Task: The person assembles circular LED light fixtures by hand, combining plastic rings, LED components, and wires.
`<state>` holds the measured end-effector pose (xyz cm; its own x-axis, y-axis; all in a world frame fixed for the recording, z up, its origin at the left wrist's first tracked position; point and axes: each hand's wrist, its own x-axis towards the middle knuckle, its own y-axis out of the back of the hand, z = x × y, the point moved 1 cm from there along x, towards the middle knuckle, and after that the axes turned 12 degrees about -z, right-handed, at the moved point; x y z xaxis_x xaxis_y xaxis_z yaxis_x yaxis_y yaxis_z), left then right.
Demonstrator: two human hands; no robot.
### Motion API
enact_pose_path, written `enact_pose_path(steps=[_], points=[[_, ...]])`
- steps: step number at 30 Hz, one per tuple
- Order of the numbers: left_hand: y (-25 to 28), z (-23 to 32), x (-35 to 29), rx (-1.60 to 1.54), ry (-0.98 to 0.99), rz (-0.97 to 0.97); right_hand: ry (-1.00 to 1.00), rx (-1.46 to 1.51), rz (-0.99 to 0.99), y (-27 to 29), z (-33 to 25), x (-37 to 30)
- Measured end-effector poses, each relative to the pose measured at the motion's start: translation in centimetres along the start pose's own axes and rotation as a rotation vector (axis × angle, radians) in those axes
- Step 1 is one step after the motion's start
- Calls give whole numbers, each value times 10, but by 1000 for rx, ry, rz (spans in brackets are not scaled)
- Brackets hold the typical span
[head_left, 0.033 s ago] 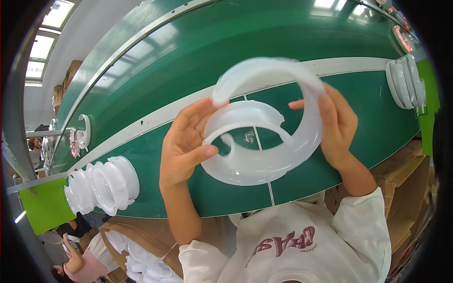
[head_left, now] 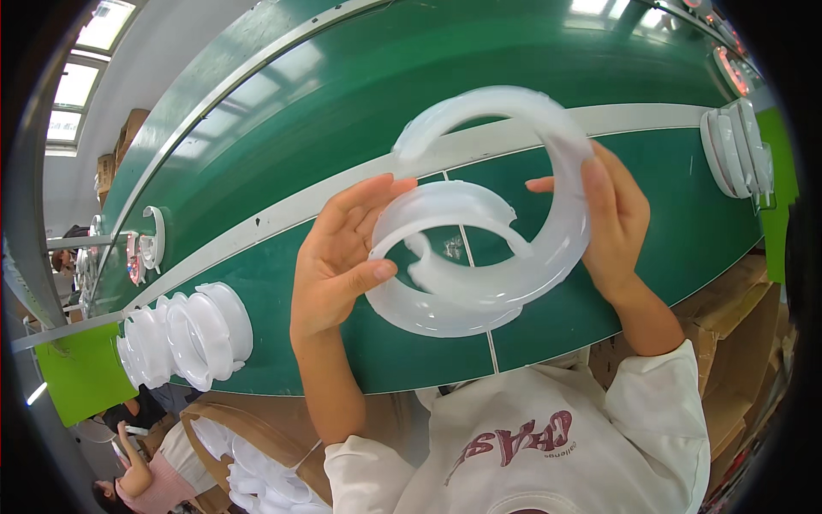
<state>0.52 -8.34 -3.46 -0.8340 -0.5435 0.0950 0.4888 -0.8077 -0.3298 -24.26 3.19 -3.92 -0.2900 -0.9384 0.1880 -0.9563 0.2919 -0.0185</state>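
Note:
My left hand [head_left: 330, 265] is closed on a translucent white plastic ring [head_left: 441, 201], thumb on its near side and fingers behind its left edge. A larger white C-shaped plastic ring [head_left: 505, 99] is gripped at its right side by my right hand [head_left: 618, 227], the fingers partly hidden behind it. Both pieces are held above the green table [head_left: 402, 355]. They overlap at the lower right, where I cannot tell whether they touch. One open end of the C-shaped ring shows through the opening of the left ring.
Stacked white rings [head_left: 190, 336] stand at the left table end, and more [head_left: 736, 150] at the far right. Small bits [head_left: 452, 248] lie on the table. A carton [head_left: 265, 420] of white parts sits below left, near a seated person [head_left: 158, 467]. A green conveyor belt [head_left: 385, 77] runs behind.
The C-shaped ring in my right hand has shifted slightly up and away, and its lower end shows more inside the left ring. My left hand has barely moved.

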Motion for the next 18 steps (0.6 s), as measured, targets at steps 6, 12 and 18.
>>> enact_pose_path(steps=[6, 12, 18], points=[[5, -4, 2, 91, 45, 26, -36, 223, 43, 0, 18, 11], [0, -2, 4, 20, 47, 77, 5, -36, -95, -4, 15, 2], [2, -6, 5, -6, 44, 79, 96, -168, -317, -13, 21, 3]])
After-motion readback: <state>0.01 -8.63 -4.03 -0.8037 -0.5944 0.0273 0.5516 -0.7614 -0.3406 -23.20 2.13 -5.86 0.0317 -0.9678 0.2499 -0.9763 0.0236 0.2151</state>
